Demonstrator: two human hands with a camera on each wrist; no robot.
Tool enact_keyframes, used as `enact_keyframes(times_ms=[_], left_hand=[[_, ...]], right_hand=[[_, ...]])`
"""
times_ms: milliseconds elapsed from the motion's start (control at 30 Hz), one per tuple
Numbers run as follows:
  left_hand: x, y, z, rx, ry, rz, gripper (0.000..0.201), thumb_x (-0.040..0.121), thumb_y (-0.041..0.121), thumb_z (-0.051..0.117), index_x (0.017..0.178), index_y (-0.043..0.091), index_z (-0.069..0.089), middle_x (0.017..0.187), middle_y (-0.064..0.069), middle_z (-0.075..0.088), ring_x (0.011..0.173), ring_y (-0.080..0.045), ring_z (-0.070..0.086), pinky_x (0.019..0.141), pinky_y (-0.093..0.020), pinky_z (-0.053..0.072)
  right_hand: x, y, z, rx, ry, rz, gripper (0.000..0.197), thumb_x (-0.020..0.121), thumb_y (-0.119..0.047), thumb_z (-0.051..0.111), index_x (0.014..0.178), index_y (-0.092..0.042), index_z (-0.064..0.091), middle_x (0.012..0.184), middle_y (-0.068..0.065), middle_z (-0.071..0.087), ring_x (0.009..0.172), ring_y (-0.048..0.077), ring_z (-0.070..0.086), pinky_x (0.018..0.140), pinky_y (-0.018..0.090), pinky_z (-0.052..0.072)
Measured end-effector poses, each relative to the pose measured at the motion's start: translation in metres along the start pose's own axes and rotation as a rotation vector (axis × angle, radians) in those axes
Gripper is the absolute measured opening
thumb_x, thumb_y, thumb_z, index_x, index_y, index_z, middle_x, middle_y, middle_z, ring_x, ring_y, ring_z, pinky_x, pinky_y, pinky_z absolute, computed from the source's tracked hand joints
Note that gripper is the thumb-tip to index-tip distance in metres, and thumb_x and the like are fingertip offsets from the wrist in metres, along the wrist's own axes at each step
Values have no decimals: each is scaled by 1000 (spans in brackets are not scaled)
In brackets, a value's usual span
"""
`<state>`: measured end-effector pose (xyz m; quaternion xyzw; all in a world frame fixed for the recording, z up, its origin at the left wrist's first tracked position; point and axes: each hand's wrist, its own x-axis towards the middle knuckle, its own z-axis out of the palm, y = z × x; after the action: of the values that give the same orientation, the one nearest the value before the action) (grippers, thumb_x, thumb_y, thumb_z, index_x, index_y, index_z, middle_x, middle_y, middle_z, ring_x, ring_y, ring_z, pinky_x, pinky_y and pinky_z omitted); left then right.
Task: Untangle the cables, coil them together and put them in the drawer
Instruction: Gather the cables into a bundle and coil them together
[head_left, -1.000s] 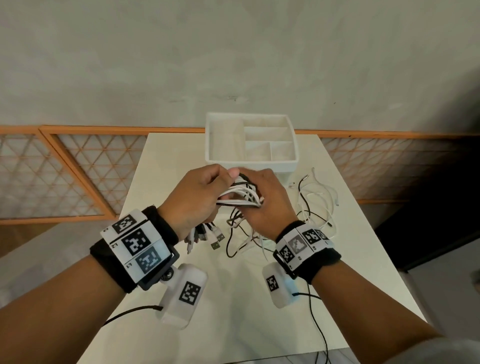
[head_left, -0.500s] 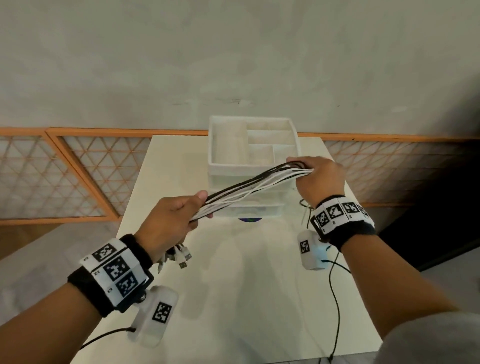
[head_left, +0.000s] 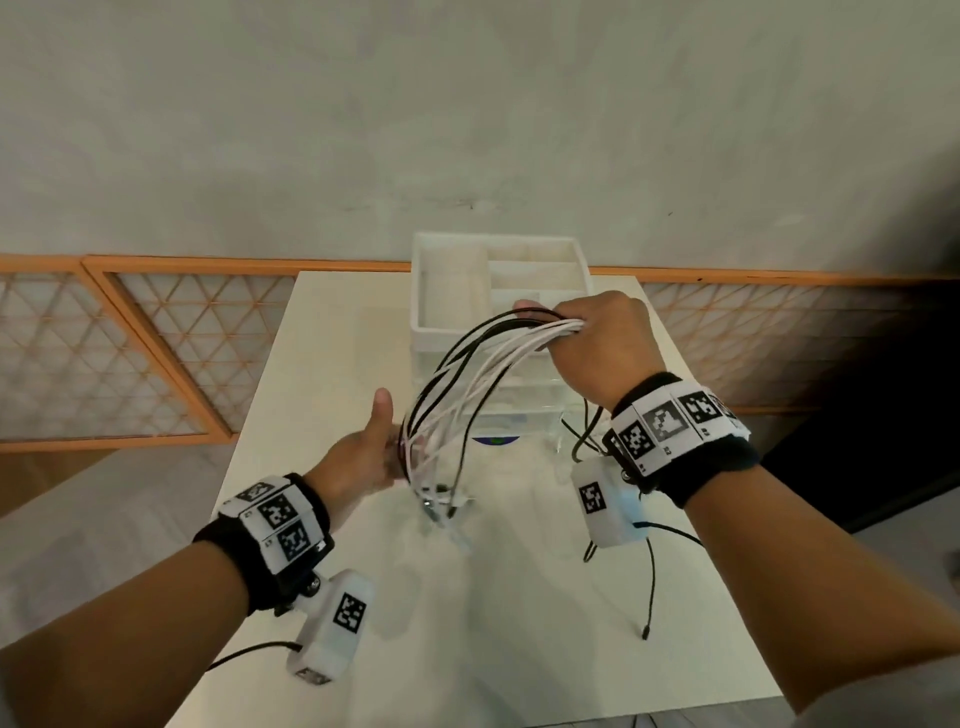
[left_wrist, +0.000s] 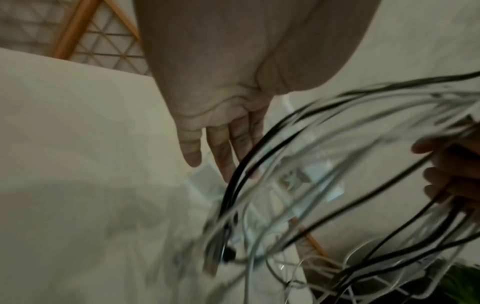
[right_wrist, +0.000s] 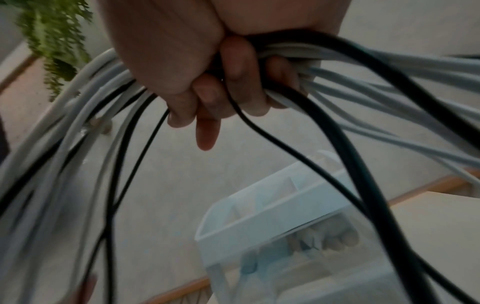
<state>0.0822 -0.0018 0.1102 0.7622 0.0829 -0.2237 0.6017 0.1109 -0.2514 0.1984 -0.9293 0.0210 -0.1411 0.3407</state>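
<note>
A bundle of black and white cables (head_left: 467, 374) arches in the air in front of the white drawer unit (head_left: 441, 291). My right hand (head_left: 597, 332) grips one end of the bundle by the unit's top right corner; in the right wrist view its fingers (right_wrist: 233, 82) curl round the cables (right_wrist: 337, 67). My left hand (head_left: 384, 447) is lower and to the left, thumb up, with straight fingers (left_wrist: 221, 148) against the cables (left_wrist: 249, 164). The plug ends (head_left: 441, 506) dangle, blurred, just above the table (head_left: 322, 364).
The drawer unit has an open compartment tray on top and clear drawers below (right_wrist: 285, 257). A black camera lead (head_left: 649, 592) hangs under my right wrist. An orange lattice rail (head_left: 156, 353) runs behind the table, and a green plant (right_wrist: 57, 37) hangs at the far side.
My left hand has let go of the bundle, opened and moved in toward the drawer unit. The cables, stretched straight before, now bow into an arch. My right hand keeps its grip.
</note>
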Motion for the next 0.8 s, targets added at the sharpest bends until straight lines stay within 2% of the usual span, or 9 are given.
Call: enact_keyframes(times_ms=[133, 200, 267, 333, 433, 533, 600, 700, 800], left_hand=[[-11, 61, 9, 5, -24, 268, 88, 78, 86, 22, 122, 24, 66, 121, 6, 70, 117, -11, 62, 114, -47, 35], [-23, 91, 20, 76, -128, 446, 77, 82, 85, 23, 118, 35, 69, 119, 11, 72, 118, -9, 62, 112, -42, 37], [-35, 109, 36, 177, -187, 543, 63, 89, 77, 26, 110, 39, 71, 101, 9, 76, 103, -9, 69, 104, -38, 42], [-41, 116, 48, 184, -141, 536, 60, 89, 73, 35, 100, 26, 70, 67, 5, 72, 73, -11, 73, 87, -34, 50], [-40, 118, 53, 120, -20, 532, 57, 92, 63, 47, 70, 12, 63, 42, 8, 43, 39, -10, 43, 52, -26, 39], [-35, 128, 44, 62, 115, 494, 56, 90, 61, 56, 58, 15, 55, 40, 8, 35, 37, -11, 29, 45, -24, 25], [-33, 134, 33, 18, 121, 443, 54, 88, 58, 61, 57, 15, 52, 41, 6, 30, 36, -14, 23, 43, -22, 21], [-30, 132, 20, 98, 99, 373, 52, 87, 56, 64, 57, 15, 53, 49, 0, 27, 38, -16, 19, 42, -20, 19], [-29, 130, 16, 96, 111, 333, 50, 85, 55, 67, 59, 14, 59, 51, -3, 26, 40, -17, 18, 44, -21, 17]], right_hand=[[-9, -15, 4, -40, -56, -44, 52, 87, -47, 68, 42, -31, 48, 51, -5, 43, 66, 22, 41, 59, 28, 36], [-14, -23, 2, -51, -68, -71, 48, 87, -43, 66, 44, -28, 52, 51, -5, 45, 66, 25, 45, 58, 30, 38], [-12, -24, 0, -63, -66, -68, 25, 79, -29, 60, 55, -23, 65, 59, -2, 58, 74, 29, 57, 61, 34, 48], [-8, -22, -1, -27, -20, -51, 19, 75, -27, 57, 69, -25, 74, 71, 1, 70, 79, 31, 64, 64, 38, 55], [-8, -15, -4, -14, 60, -101, 11, 81, -33, 66, 71, -30, 69, 72, -4, 69, 78, 27, 65, 63, 35, 53], [-20, -11, -8, 156, 105, -134, 28, 74, -39, 83, 89, -26, 63, 79, -8, 66, 70, 11, 61, 61, 22, 49], [-30, -4, -9, 304, 73, -81, 40, 68, -40, 88, 92, -24, 60, 90, -7, 64, 75, 12, 61, 66, 27, 54], [-38, -3, -14, 367, 89, -106, 29, 70, -29, 89, 81, -15, 66, 85, -1, 64, 75, 17, 60, 66, 36, 56], [-39, -7, -17, 395, 164, -199, 23, 72, -26, 88, 76, -16, 68, 77, 1, 65, 66, 20, 58, 59, 26, 49]])
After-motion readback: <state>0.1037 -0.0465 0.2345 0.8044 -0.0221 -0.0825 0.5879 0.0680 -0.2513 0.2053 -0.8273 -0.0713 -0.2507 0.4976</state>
